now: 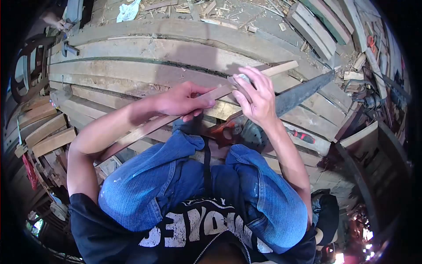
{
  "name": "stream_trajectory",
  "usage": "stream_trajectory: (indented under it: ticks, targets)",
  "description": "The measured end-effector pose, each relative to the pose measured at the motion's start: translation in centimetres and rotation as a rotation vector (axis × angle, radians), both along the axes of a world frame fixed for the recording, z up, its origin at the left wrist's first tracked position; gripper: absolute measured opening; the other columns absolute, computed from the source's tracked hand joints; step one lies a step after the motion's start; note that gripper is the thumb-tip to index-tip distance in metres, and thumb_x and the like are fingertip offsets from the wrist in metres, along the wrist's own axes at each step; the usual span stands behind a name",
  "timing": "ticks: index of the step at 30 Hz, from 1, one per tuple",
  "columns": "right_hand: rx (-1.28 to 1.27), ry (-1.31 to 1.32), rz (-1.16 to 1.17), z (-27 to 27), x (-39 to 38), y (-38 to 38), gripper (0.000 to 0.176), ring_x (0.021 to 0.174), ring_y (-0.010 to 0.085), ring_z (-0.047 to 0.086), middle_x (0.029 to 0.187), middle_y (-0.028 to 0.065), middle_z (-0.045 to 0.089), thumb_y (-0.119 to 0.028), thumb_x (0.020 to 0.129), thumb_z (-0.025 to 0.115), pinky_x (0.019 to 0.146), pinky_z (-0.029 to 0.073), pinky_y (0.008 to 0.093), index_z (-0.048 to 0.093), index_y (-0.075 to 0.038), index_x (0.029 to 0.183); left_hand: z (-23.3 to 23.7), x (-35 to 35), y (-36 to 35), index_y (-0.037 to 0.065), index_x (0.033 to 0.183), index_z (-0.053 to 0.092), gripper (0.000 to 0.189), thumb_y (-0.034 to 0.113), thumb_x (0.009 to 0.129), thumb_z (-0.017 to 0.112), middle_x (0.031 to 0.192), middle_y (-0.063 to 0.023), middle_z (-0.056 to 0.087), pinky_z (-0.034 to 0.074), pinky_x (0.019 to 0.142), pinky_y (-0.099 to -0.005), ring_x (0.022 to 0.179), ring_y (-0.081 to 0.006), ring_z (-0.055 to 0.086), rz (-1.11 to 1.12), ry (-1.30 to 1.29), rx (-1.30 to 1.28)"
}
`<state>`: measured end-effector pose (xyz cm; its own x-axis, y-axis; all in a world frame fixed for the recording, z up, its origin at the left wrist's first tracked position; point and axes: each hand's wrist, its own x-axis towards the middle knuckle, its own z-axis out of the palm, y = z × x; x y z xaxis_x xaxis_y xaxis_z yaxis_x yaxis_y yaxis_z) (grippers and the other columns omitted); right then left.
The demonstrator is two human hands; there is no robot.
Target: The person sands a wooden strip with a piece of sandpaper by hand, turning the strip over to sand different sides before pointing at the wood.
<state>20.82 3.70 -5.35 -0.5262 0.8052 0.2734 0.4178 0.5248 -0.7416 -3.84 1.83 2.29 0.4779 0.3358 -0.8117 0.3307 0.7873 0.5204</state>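
My left hand (187,100) is closed around a long thin wooden strip (151,127), which slants from beside my left forearm up to the right. Farther along the strip, my right hand (257,94) has its fingers bent around a small grey rounded object (243,79), held against the wood; its exact kind is partly hidden by the fingers. Below both hands lies a handsaw (303,94), its red-brown handle near my knees and its blade pointing to the upper right. A dark rounded thing dotted with holes (254,135) sits beside the saw handle.
Long boards (140,48) lie side by side under the work. A screwdriver (302,136) with a red and black handle rests at the right. Wood offcuts (52,136) are piled at the left, thick beams (312,31) at the upper right. Another person's hand (52,20) shows at the top left.
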Motion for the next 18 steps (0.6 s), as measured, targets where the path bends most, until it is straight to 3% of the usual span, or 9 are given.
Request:
stream_trajectory:
  ticks: [2,3,8,11,14,18]
  targets:
    - [0.039,-0.086,0.081,0.3,-0.4,0.2,0.056,0.110,0.0294,0.057,0.115,0.0086,0.062,-0.026,0.072,0.078,0.101,0.041,0.0456,0.062,-0.009,0.122,0.0,0.0,0.1,0.008,0.135,0.053,0.044,0.030,0.097,0.059,0.062,0.0008,0.053,0.041,0.042,-0.0228,0.046,-0.0065,0.050,0.005,-0.002,-0.009]
    - [-0.006,-0.090,0.116,0.4,-0.3,0.2,0.067,0.118,0.0293,0.054,0.124,0.0067,0.060,-0.031,0.070,0.078,0.105,0.037,0.0466,0.056,-0.012,0.131,-0.1,0.0,0.1,0.007,0.133,0.055,0.043,0.030,0.097,0.060,0.062,0.0009,0.053,0.041,0.042,-0.0227,0.046,-0.0065,0.050,-0.002,-0.006,-0.004]
    - [-0.054,-0.211,0.272,0.4,0.3,1.3,0.072,0.131,0.0289,0.045,0.142,0.0075,0.049,-0.037,0.068,0.078,0.108,0.034,0.0483,0.055,-0.014,0.133,0.0,0.1,0.1,0.006,0.130,0.057,0.042,0.030,0.096,0.061,0.062,0.0012,0.053,0.039,0.042,-0.0227,0.046,-0.0063,0.049,0.057,-0.040,-0.062]
    - [-0.099,-0.017,0.307,0.6,0.6,2.2,0.079,0.131,0.0300,0.046,0.141,0.0086,0.050,-0.046,0.066,0.076,0.107,0.036,0.0491,0.054,-0.014,0.135,-0.2,-0.1,0.1,0.006,0.130,0.057,0.042,0.030,0.096,0.061,0.062,0.0012,0.052,0.039,0.041,-0.0228,0.045,-0.0063,0.049,0.076,-0.032,-0.085]
    - [-0.040,-0.056,0.348,-0.5,1.2,2.5,0.078,0.132,0.0302,0.045,0.141,0.0093,0.050,-0.043,0.067,0.076,0.108,0.037,0.0485,0.053,-0.012,0.135,-0.5,-0.3,0.0,0.007,0.132,0.055,0.043,0.030,0.096,0.061,0.062,0.0013,0.052,0.038,0.041,-0.0227,0.045,-0.0061,0.048,0.070,-0.048,-0.095]
    - [0.025,-0.189,0.366,0.4,0.6,2.0,0.067,0.136,0.0291,0.040,0.143,0.0101,0.047,-0.028,0.075,0.070,0.111,0.035,0.0462,0.051,-0.006,0.136,-0.2,-0.2,0.0,0.007,0.133,0.056,0.044,0.031,0.096,0.061,0.062,0.0014,0.052,0.038,0.041,-0.0224,0.046,-0.0056,0.048,0.088,-0.049,-0.103]
